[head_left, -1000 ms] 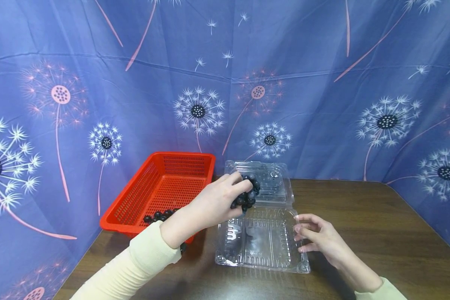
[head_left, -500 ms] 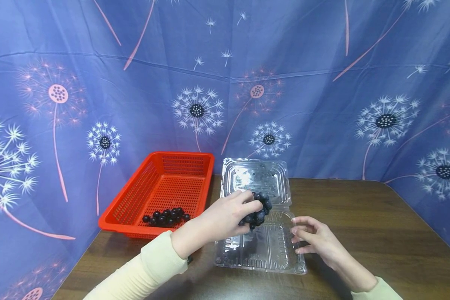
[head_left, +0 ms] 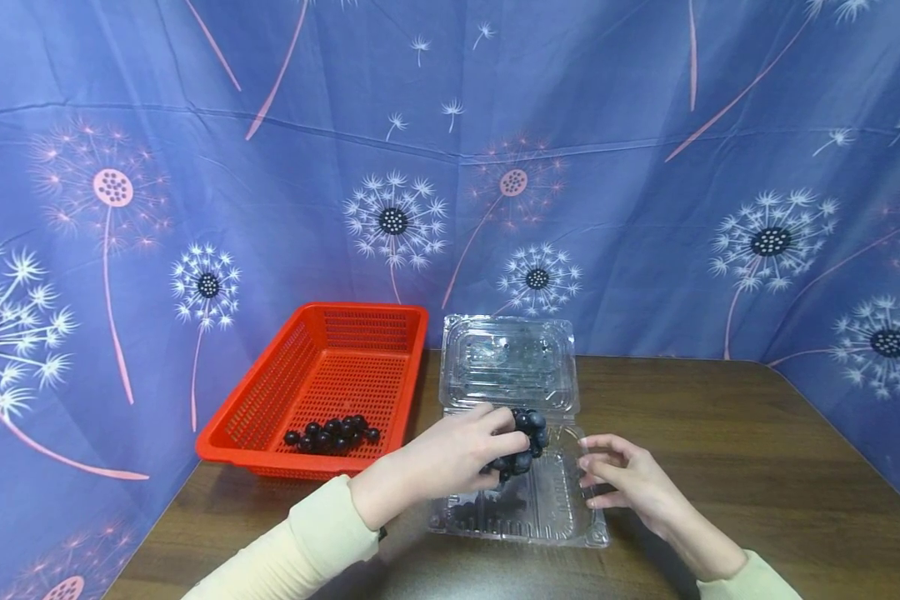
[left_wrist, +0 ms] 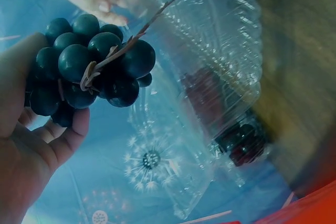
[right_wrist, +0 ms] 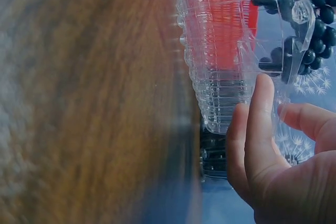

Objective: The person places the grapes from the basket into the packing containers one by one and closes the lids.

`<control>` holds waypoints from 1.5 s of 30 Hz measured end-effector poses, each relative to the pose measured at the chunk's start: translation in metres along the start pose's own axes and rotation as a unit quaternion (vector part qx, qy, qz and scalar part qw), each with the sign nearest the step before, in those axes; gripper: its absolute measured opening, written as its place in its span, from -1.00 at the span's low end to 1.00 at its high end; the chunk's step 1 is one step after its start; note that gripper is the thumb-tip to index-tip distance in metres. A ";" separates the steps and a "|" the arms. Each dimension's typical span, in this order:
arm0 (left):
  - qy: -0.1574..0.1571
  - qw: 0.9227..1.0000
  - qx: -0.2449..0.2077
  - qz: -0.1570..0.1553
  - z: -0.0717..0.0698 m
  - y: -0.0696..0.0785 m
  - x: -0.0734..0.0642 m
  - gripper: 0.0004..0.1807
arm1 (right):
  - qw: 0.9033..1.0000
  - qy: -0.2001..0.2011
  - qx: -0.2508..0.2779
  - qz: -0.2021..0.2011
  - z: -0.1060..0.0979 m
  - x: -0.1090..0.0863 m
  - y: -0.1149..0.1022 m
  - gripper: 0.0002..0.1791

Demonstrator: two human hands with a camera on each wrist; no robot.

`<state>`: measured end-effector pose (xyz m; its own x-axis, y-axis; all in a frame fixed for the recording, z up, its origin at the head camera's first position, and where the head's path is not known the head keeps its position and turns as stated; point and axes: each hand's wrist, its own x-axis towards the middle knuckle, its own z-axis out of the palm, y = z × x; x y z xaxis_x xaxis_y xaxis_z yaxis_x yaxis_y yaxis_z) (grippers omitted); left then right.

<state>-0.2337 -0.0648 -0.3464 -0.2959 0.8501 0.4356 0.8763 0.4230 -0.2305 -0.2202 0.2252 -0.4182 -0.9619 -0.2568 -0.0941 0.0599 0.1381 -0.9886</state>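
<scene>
A bunch of dark grapes (head_left: pixel 531 433) is held by my left hand (head_left: pixel 457 450), above the left part of a clear plastic clamshell container (head_left: pixel 562 504). In the left wrist view, thumb and fingers curl round the grapes (left_wrist: pixel 94 61), and a brown stem (left_wrist: pixel 149 24) sticks out. The container's lid (head_left: pixel 508 362) is tipped back, away from me. My right hand (head_left: pixel 633 487) pinches the right rim of the container. In the right wrist view, thumb and fingers of the right hand (right_wrist: pixel 273 166) lie on either side of the clear wall (right_wrist: pixel 226 98).
To the left stands a red perforated basket (head_left: pixel 292 458), with a small cluster of dark grapes (head_left: pixel 335 435) near its front. Everything rests on a brown wooden table (head_left: pixel 720 442). Behind it hangs a blue cloth (head_left: pixel 630 208) with a dandelion print.
My left hand has carried the grape bunch from over the container's hinge nearer to me, lower and slightly right. The lid has tilted up somewhat. The right hand stays at the rim.
</scene>
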 end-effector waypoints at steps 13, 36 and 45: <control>-0.053 0.999 -0.005 0.014 0.011 0.008 -0.009 -0.46 | 1.000 0.002 0.002 0.019 -0.001 0.002 0.003 -0.40; -0.082 0.995 -0.016 0.059 0.022 0.014 -0.018 -0.50 | 0.995 -0.029 0.041 0.081 -0.003 0.004 -0.001 -0.43; -0.099 0.993 -0.038 0.060 0.026 0.014 -0.017 -0.52 | 0.993 -0.044 0.071 0.082 -0.004 0.006 -0.002 -0.56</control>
<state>-0.2267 -0.0651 -0.3791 -0.2509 0.9408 0.2278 0.9333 0.2975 -0.2009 -0.2272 0.2269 -0.4164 -0.9093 -0.3256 -0.2593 0.2573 0.0501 -0.9650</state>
